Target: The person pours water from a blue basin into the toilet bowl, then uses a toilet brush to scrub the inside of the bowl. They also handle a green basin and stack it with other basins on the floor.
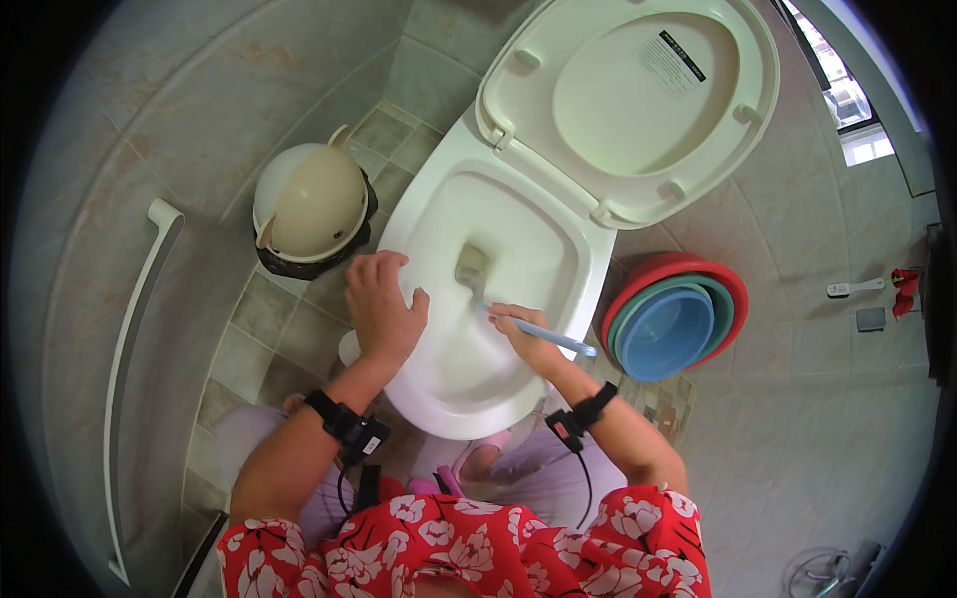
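My right hand (523, 333) grips the light blue handle of a toilet brush (542, 333). The brush's pale head reaches down into the bowl of a white toilet (441, 224), over the dark drain area. My left hand (385, 303) is at the toilet's left rim with its fingers spread and holds nothing; whether it touches the rim, I cannot tell. The cream toilet seat and lid (755, 97) are raised at the back, and a label with writing is on the lid. Black devices are strapped around both wrists.
A cream bin (314, 198) with a black liner stands left of the toilet. Nested red, green and blue basins (665, 336) are at the right. A white grab bar (123, 359) runs along the left wall. At the lower right is a metal fixture (822, 572).
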The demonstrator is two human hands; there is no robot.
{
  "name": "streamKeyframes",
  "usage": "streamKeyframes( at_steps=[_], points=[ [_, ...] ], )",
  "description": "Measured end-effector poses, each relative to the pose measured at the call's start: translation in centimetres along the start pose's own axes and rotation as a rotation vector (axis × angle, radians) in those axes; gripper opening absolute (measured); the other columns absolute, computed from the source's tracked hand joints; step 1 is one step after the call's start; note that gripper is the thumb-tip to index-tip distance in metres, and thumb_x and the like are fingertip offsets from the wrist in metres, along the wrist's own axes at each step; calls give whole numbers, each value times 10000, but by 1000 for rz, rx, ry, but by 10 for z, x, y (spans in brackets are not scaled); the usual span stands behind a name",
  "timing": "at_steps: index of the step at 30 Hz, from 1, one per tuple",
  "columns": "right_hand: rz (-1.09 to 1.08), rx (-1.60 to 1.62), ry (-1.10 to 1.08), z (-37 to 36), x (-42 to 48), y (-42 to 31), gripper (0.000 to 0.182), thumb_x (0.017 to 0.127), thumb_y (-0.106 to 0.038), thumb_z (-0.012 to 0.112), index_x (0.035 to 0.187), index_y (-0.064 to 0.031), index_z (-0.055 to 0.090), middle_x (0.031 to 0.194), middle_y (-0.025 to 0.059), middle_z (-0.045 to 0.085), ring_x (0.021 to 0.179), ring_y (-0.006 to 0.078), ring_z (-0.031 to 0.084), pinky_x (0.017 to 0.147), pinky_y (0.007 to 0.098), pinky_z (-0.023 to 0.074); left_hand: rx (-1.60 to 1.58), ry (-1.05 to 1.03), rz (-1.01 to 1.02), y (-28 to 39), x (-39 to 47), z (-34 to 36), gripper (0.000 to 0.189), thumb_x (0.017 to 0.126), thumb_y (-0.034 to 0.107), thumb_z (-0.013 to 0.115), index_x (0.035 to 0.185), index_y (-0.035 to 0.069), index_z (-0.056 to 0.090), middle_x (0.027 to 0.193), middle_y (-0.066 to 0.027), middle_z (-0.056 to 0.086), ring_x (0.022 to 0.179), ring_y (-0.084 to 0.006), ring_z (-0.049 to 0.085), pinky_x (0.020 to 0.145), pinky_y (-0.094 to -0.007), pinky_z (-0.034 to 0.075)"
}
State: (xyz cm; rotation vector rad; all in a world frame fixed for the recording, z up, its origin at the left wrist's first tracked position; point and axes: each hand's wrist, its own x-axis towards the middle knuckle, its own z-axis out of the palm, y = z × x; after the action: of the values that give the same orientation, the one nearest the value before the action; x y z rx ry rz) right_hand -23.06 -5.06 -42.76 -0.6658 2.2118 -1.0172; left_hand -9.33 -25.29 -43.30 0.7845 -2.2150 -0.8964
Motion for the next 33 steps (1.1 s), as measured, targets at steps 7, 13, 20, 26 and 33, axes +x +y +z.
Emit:
streamKeyframes(
  at_steps=[7, 13, 20, 26, 33],
  points=[
    [92, -6, -170, -11, -35, -32, 295, 847, -165, 525, 997, 45, 670, 862, 119, 688, 825, 161, 637, 765, 288, 501, 24, 40, 4, -16, -1, -4, 434, 669, 94, 649, 1075, 94, 494, 1141, -71, 493, 1148, -322, 406, 896, -453, 364],
    [-37, -186, -49, -9, 3, -21, 265, 840, -163, 531, 957, 32, 667, 812, 141, 673, 754, 203, 614, 724, 316, 493, 18, 27, -1, -7, -1, -1, 445, 662, 86, 653, 1077, 90, 493, 1145, -70, 490, 1145, -321, 408, 888, -459, 369],
    [8, -269, -184, -12, -41, -52, 280, 832, -178, 540, 981, 20, 669, 827, 161, 674, 767, 202, 629, 733, 320, 493, 32, 53, -8, -16, -3, -3, 455, 660, 87, 655, 1086, 95, 493, 1139, -59, 490, 1139, -319, 410, 884, -457, 370],
    [9, -283, -116, -17, -23, -43, 274, 825, -178, 540, 976, 8, 671, 821, 153, 667, 776, 212, 622, 759, 324, 487, 13, 39, -1, -6, -2, -1, 451, 660, 86, 659, 1080, 95, 492, 1145, -60, 488, 1146, -313, 408, 890, -451, 369],
    [-42, -348, -113, -17, -33, -57, 240, 808, -160, 545, 924, 11, 667, 807, 184, 661, 725, 256, 635, 729, 329, 497, 28, 45, -5, -11, -1, -4, 450, 660, 89, 662, 1078, 95, 493, 1159, -56, 488, 1147, -309, 410, 890, -448, 370]
  ],
)
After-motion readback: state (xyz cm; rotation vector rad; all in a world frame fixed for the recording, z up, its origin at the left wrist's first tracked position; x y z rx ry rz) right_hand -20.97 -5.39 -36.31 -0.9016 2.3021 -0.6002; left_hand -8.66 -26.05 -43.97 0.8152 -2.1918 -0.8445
